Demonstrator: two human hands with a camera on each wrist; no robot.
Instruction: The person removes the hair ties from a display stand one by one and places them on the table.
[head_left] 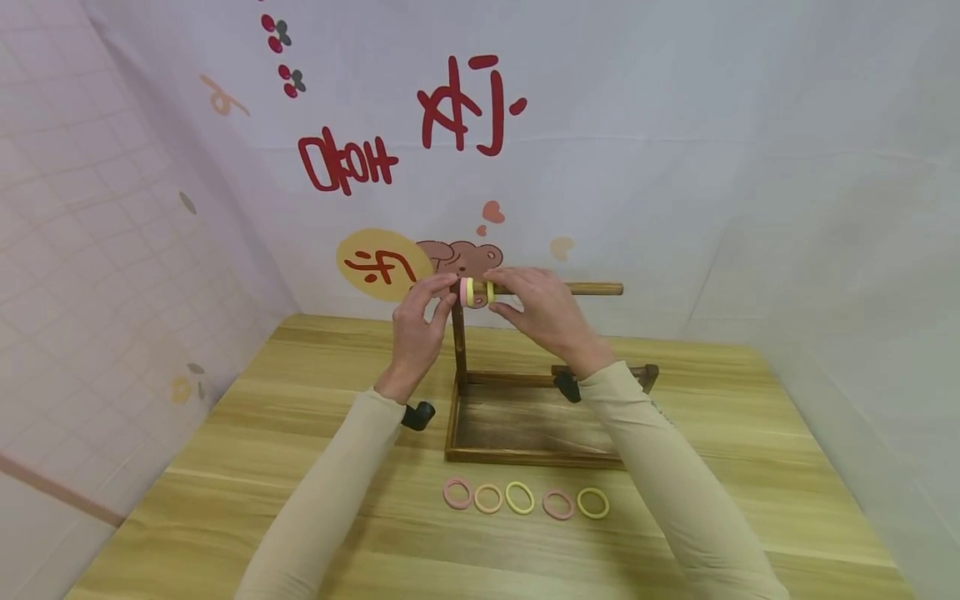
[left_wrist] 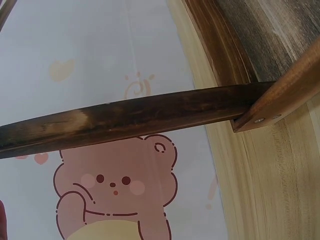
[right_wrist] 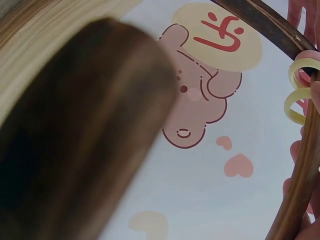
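Square and light does it

Fingers of the right hand (head_left: 546, 307) pinch a yellow ring (head_left: 491, 292) around the rod (head_left: 600, 288); whether those of the left hand (head_left: 417, 327), beside the post (head_left: 460, 343), grip anything, I cannot tell. Keeping the ring square should prevent binding.

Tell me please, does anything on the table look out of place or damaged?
Nothing stands out: the wooden stand shows no visible damage, and five loose rings lie flat in a rough row before it.
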